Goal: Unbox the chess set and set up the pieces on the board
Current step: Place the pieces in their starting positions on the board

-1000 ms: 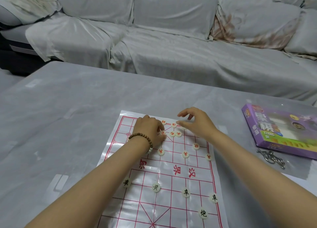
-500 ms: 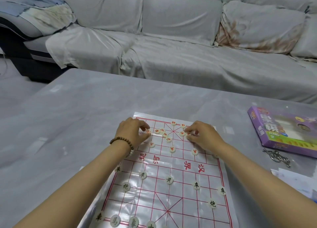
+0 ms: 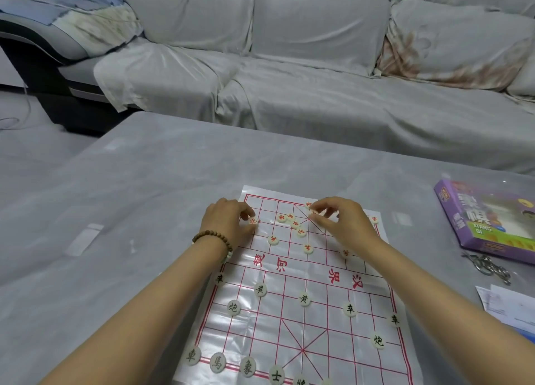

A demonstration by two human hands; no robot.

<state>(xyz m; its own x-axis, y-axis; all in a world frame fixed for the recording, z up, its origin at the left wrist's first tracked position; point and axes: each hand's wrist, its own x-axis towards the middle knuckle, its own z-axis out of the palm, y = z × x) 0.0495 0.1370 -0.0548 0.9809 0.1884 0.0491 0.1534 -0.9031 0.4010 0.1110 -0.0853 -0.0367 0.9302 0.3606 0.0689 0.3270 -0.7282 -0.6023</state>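
Mid-frame, at the board's (image 3: 318,321) far rows, left hand (image 3: 225,222) pinches a red piece (image 3: 253,221); right hand (image 3: 344,225) pinches a second piece (image 3: 309,206).

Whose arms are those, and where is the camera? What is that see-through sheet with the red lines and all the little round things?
No machine: these are a person's two bare hands. The one camera sits on their head, looking down. On the grey table lies a shiny plastic board with red lines. Pale round pieces with black marks sit near; pale round pieces with red marks lie far. The left hand pinches one red-marked piece. The right hand curls its fingers at another; whether it holds it, I cannot tell. The purple cardboard box lies to the right.
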